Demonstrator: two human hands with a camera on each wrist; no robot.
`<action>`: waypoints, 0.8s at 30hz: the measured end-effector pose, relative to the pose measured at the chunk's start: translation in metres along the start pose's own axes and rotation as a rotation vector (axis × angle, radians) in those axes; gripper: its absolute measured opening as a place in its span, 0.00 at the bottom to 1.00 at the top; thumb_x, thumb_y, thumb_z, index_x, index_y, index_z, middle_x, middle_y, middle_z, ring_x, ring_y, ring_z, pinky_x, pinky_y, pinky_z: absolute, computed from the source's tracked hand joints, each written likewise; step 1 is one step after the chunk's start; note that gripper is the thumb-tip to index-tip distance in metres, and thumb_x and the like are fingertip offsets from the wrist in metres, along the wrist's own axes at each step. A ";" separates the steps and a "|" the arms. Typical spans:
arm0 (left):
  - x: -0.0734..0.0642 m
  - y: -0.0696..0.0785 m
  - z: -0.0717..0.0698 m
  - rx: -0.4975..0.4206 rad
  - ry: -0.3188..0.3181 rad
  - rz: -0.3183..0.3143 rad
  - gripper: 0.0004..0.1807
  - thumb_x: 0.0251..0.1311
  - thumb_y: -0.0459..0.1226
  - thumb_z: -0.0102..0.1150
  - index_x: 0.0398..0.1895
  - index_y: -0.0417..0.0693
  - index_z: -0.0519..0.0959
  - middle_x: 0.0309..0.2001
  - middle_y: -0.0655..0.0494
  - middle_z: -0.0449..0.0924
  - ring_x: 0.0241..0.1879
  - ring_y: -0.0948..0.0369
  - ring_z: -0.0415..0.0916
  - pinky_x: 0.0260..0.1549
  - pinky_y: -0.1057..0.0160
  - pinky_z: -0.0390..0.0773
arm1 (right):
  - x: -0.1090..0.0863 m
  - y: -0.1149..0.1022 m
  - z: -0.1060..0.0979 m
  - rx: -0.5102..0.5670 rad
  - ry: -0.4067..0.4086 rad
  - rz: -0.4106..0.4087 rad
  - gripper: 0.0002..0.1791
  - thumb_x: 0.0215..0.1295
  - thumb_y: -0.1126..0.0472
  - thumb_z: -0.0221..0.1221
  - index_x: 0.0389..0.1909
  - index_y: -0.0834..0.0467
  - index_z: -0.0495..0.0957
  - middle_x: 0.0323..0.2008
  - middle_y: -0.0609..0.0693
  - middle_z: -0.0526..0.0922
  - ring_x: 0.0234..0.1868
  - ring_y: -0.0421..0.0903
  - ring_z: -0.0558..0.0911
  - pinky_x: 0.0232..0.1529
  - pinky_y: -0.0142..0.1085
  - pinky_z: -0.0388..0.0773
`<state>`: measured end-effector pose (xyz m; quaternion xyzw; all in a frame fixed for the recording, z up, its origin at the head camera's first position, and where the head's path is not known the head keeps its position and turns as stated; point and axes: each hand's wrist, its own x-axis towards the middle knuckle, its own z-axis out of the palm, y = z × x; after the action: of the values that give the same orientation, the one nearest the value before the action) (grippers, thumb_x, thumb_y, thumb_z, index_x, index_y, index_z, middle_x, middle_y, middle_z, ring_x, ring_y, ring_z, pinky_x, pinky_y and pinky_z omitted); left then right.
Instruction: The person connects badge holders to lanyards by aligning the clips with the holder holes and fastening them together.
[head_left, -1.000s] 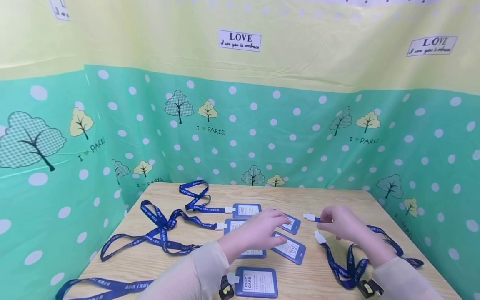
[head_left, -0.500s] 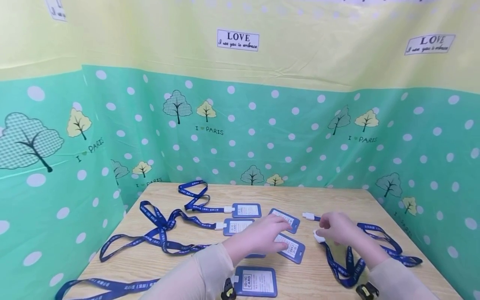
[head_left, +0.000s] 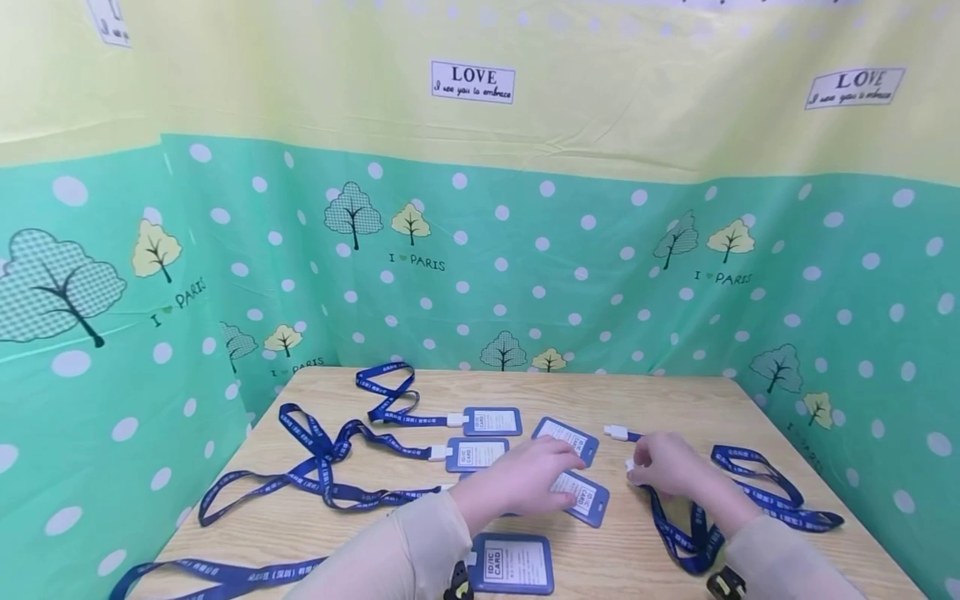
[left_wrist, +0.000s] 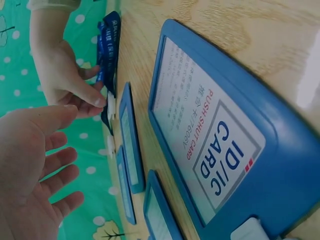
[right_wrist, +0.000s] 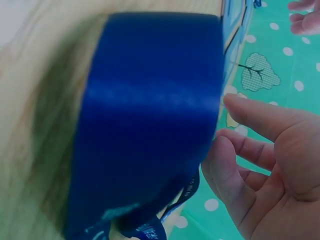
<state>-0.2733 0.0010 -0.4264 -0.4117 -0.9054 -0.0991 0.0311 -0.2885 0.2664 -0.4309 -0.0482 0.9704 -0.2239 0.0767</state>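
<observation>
Nearest the person, a card (head_left: 525, 562) lies flat below the left fingers, a strap (head_left: 225, 575) trailing to their left. Above it reaches the left hand (head_left: 521, 475), its fingers loosely spread and grasping nothing; the left wrist view shows a gap between them and the cards. Another card lies mostly hidden under that hand.

Across the table (head_left: 592, 567), the right hand (head_left: 667, 458) brings thumb and fingertips to the near clip (head_left: 628, 467). Whether they have pinched it cannot be told, since the hand covers most of it. The clip sits right at those fingertips, on their left side, so the right hand is clearly the nearer one; its near strap (head_left: 662, 523) runs back beneath the hand toward the person.

Facing the clip from the left fingertips is the near loose card (head_left: 588, 500), its long axis running across the table at a slant, its slotted end pointing out from the left fingers toward the right ones.

Just beyond the left fingers lies the far loose card (head_left: 572, 433), at a similar slant. The far clip (head_left: 617, 433) rests past the right fingertips. Farther off, to the left fingers' upper left, two clipped cards (head_left: 492, 421) lie with their straps, before a dotted curtain (head_left: 525, 242).
</observation>
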 end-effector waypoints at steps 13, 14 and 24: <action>0.000 0.004 0.002 -0.024 -0.033 -0.013 0.27 0.66 0.53 0.64 0.67 0.61 0.76 0.67 0.66 0.72 0.68 0.64 0.66 0.67 0.60 0.68 | 0.006 0.008 0.012 -0.012 0.011 -0.017 0.10 0.61 0.63 0.69 0.28 0.56 0.76 0.23 0.50 0.75 0.19 0.46 0.77 0.19 0.35 0.77; 0.000 0.004 0.002 -0.027 -0.035 -0.016 0.27 0.66 0.52 0.64 0.67 0.62 0.76 0.67 0.66 0.72 0.68 0.64 0.66 0.67 0.60 0.68 | 0.006 0.008 0.013 -0.015 0.012 -0.015 0.10 0.60 0.63 0.70 0.28 0.56 0.76 0.22 0.50 0.75 0.19 0.46 0.77 0.19 0.35 0.77; 0.000 0.005 0.004 -0.030 -0.042 -0.018 0.27 0.66 0.53 0.64 0.68 0.63 0.75 0.68 0.66 0.71 0.69 0.65 0.65 0.67 0.59 0.67 | 0.007 0.007 0.014 -0.038 0.019 -0.016 0.12 0.60 0.64 0.70 0.26 0.56 0.75 0.21 0.50 0.75 0.18 0.44 0.77 0.19 0.33 0.76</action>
<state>-0.2699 0.0053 -0.4298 -0.4061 -0.9079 -0.1044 0.0053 -0.2931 0.2653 -0.4474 -0.0554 0.9747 -0.2066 0.0649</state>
